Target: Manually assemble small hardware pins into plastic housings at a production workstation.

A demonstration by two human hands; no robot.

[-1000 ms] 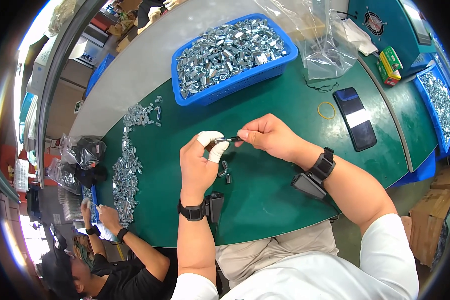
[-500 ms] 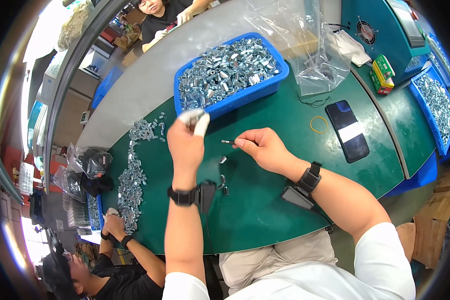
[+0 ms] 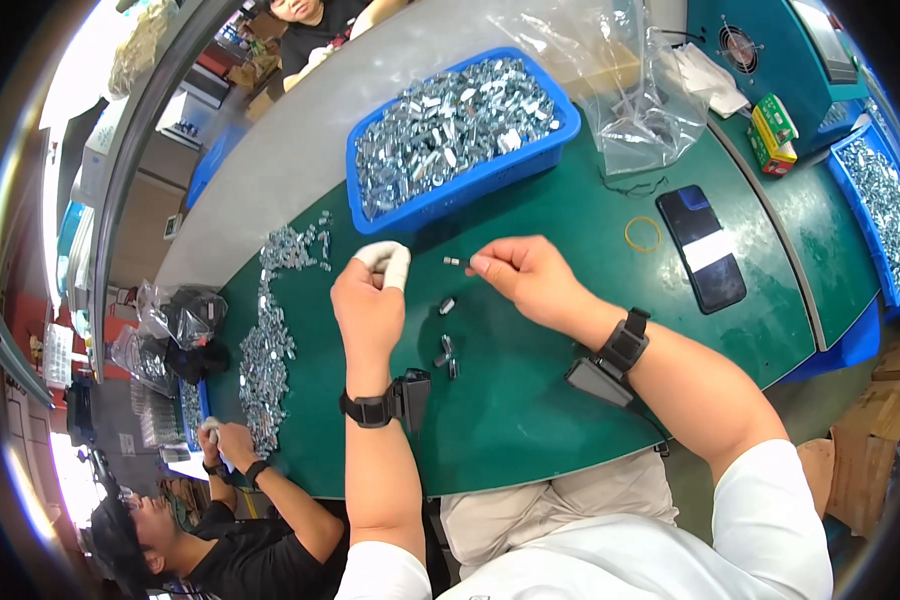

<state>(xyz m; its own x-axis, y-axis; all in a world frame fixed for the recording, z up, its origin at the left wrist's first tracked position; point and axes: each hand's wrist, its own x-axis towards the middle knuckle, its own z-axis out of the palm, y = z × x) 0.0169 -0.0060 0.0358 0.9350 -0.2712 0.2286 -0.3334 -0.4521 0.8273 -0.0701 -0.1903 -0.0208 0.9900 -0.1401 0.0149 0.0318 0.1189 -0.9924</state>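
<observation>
1x rod (image 3: 456, 262) | 1x ph. (image 3: 704, 248) | 1x yel. band (image 3: 627, 237) | 1x ctr bskt (image 3: 475, 192) | metal pcs (image 3: 460, 130): uncountable

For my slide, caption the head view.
Right hand holding a thin rod, left hand nearby, before a blue basket of metal parts.

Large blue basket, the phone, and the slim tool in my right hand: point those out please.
Large blue basket (image 3: 475, 186), head view: front wall.
Phone (image 3: 707, 250), head view: pale band across its middle.
Slim tool (image 3: 453, 261), head view: silvery end.

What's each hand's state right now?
Left hand: fingers curled closed; can't tell whether it holds anything.
Right hand: closed, pinching a thin dark rod with a silvery tip.
</observation>
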